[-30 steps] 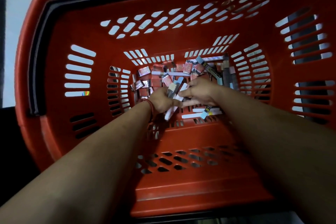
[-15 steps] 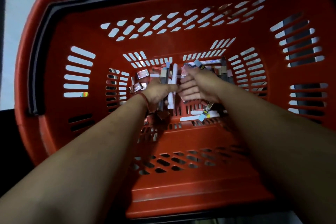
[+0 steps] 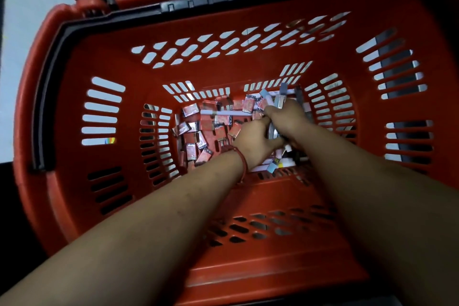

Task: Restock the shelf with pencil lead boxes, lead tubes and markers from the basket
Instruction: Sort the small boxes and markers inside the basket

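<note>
Both hands are down on the floor of the basket (image 3: 223, 268), toward its far right corner. My left hand (image 3: 255, 143) has its grip closed round a bundle (image 3: 272, 131) of grey sticks. They could be markers or tubes, but they are too blurred to tell apart. My right hand (image 3: 288, 117) touches the left, and its grip looks narrowed on a grey marker (image 3: 281, 101) that stands up out of the pile by the far wall.

The red boxes (image 3: 192, 110) lie loose over the left half of the floor. A long white tube (image 3: 223, 112) lies across them near the far edge. Loose sticks (image 3: 273, 167) lie along the near edge, under my wrists.

I judge the step to be gathering a handful. To do it well, I would lay the marker into the bundle parallel with the rest, ends level, so the left grip can close evenly and nothing fans out. I would not add much more, because smooth round sticks slide when a fist is overfull.

When lifting, I would come straight up through the middle, away from the slotted walls, where an end could catch. The boxes are small and light, so they are better scooped on a separate trip. The shelf is out of view, so I cannot plan the placing.
</note>
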